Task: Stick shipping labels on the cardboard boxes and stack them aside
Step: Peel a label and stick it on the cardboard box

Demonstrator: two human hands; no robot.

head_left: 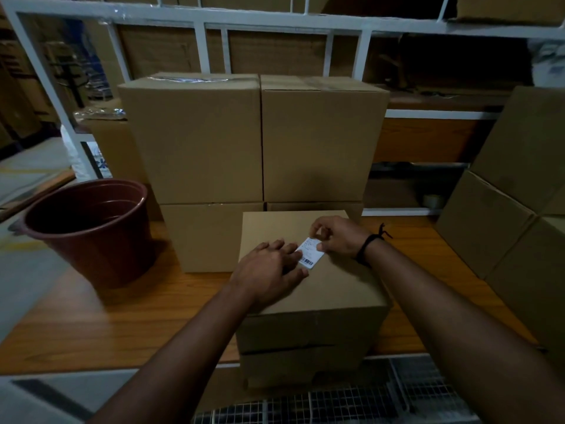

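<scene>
A cardboard box stands in front of me on a wooden table, on top of another box. A small white shipping label with a barcode lies on its top face. My left hand rests flat on the box, with its fingertips on the label's left edge. My right hand, a black band at its wrist, pinches the label's upper right corner between thumb and fingers. Part of the label is hidden under my fingers.
Tall stacked cardboard boxes stand right behind the box. More boxes are piled at the right. A dark red plastic bucket sits on the table at the left. White metal shelving runs behind. Label sheets lie at the near edge.
</scene>
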